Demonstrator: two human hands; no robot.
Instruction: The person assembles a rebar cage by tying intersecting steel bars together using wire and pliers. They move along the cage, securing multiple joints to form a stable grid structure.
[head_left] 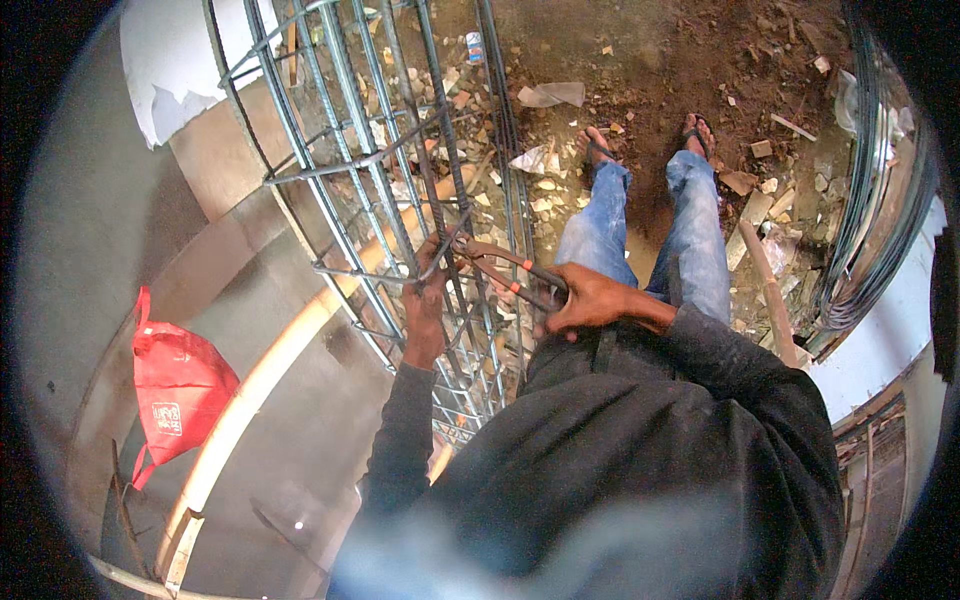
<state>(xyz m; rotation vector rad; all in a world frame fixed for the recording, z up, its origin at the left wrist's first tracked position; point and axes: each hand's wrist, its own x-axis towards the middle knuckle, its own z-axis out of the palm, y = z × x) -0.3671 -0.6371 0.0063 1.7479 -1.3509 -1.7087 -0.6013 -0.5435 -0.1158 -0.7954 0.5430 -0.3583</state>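
A pair of pincers (pixel 498 252) with dark, partly orange handles is held in my right hand (pixel 595 300), its fingers closed around the grips. The jaws meet the rebar cage (pixel 372 170) close to a crossing of a stirrup and long bars. At that same crossing, my left hand (pixel 424 305) is closed on the steel, fingertips beside the pincer head. Whether a tie wire sits in the jaws is too small to tell. The cage is made of several long ribbed bars with square stirrups around them, and it stands to the left of my legs.
Rubble (pixel 545 190) and scraps cover the ground around my sandalled feet. Bundled steel rods (pixel 870 240) curve along the right side, near a wooden stick (pixel 768 290). On the left, a red bag (pixel 180 385) hangs or lies beyond a long pale pole (pixel 270 375).
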